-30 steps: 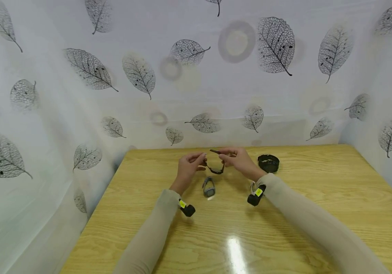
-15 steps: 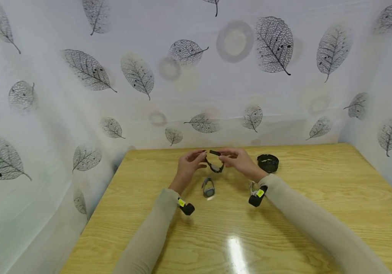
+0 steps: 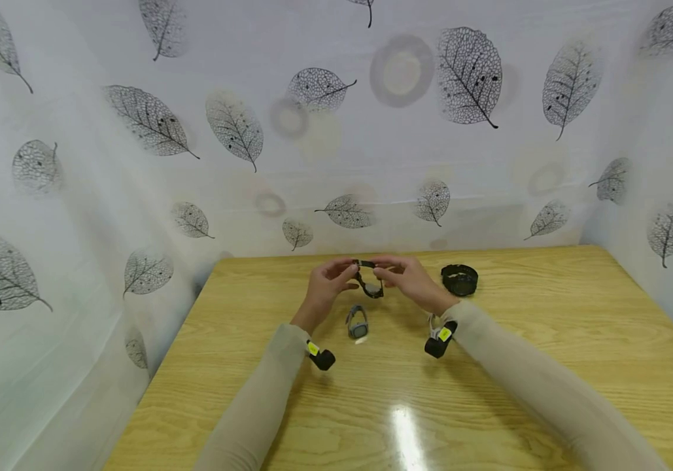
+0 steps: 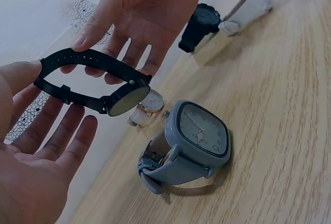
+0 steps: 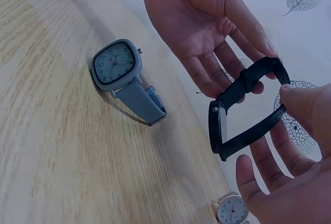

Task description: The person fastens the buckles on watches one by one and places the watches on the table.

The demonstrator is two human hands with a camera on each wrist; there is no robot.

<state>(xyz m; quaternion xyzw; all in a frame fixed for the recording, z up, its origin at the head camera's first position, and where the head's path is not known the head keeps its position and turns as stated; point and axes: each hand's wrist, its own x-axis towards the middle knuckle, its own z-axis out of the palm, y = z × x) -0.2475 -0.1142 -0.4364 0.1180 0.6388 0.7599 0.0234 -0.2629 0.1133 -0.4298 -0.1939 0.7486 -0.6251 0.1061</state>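
Observation:
Between my two hands is a black wristwatch (image 3: pixel 373 292), its strap bent into a closed loop with the case hanging low. My left hand (image 3: pixel 326 286) pinches the strap near where the ends meet, thumb on top. From the other side my right hand (image 3: pixel 409 280) pinches the strap between thumb and fingers. The watch's glass (image 4: pixel 130 100) points down and away in the left wrist view; its back shows pale inside the loop in the right wrist view. Below the hands, a grey-blue square watch (image 5: pixel 115 64) stands on the wooden table (image 3: pixel 336 405), its strap buckled.
To the right of my right hand is another black watch (image 3: pixel 460 281). A white watch (image 4: pixel 249 8) stands near it, partly hidden by my right wrist in the head view. A small rose-gold watch (image 5: pixel 232 209) lies beyond the hands. A leaf-print curtain (image 3: pixel 336 163) backs the table.
The black wristwatch's strap ends stood apart earlier; they have come together into a loop. My hands hold almost the same places, and the other watches have not moved.

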